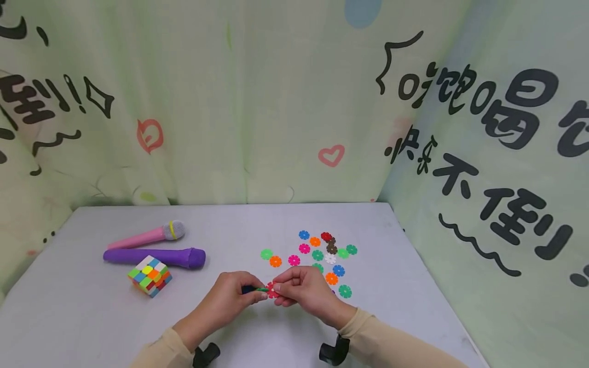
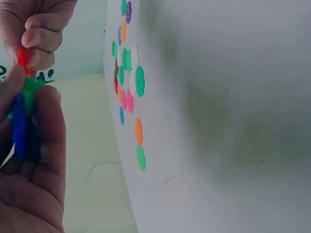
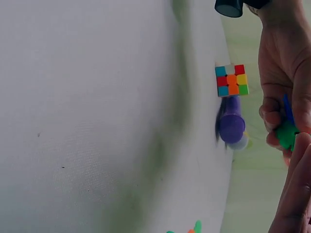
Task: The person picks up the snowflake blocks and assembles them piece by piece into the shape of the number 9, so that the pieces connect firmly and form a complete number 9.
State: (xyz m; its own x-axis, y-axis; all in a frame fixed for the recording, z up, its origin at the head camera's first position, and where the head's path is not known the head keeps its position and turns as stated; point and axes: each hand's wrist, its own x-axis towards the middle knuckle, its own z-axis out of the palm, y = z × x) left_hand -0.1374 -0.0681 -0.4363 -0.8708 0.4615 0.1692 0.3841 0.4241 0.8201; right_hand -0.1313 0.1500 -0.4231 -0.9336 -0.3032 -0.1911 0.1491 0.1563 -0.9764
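Note:
Above the front middle of the table, both hands meet at a small cluster of notched plastic discs. My left hand pinches a green disc and a dark blue disc between thumb and fingers. From the other side, my right hand pinches a red disc, whose edge meets the green one. Fingers cover part of the red disc, so how deeply the two are joined cannot be told. Just beyond the right hand, several loose discs in many colours lie flat, among them an orange disc and a green disc.
On the left of the white table lie a pink microphone and a purple microphone. A colourful puzzle cube sits against the purple one. Printed curtains hang behind the table and along its sides.

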